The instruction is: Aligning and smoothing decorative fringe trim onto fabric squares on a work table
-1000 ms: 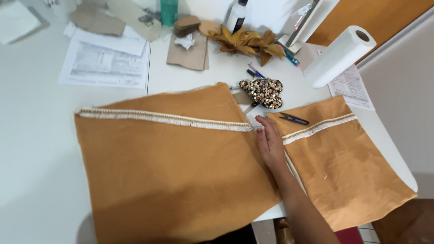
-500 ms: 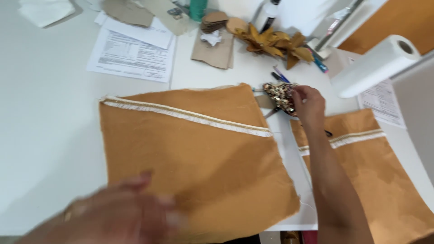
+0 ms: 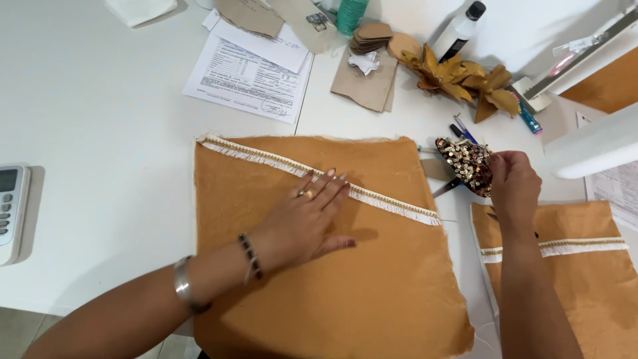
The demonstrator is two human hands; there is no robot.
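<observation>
A large tan fabric square [image 3: 372, 279] with a white fringe trim [image 3: 399, 203] running diagonally lies on the white table [image 3: 106, 133]. My left hand [image 3: 306, 223] rests flat on it, fingers spread and touching the trim. My right hand [image 3: 512, 183] pinches a sequined brown and gold patch [image 3: 467, 165] just right of the fabric's top corner. A second tan fabric piece [image 3: 585, 286] with its own white trim lies under my right forearm.
Printed papers [image 3: 249, 73], brown card cutouts [image 3: 372, 40], gold fabric leaves [image 3: 458, 73], a white bottle [image 3: 458, 30] and pens [image 3: 528, 119] crowd the table's far side. A white remote-like device [image 3: 10, 206] lies at the left edge. A paper towel roll [image 3: 591, 143] is at right.
My left hand has come in and settled flat on the large fabric by the trim. My right hand still grips the sequined patch. The view has shifted closer.
</observation>
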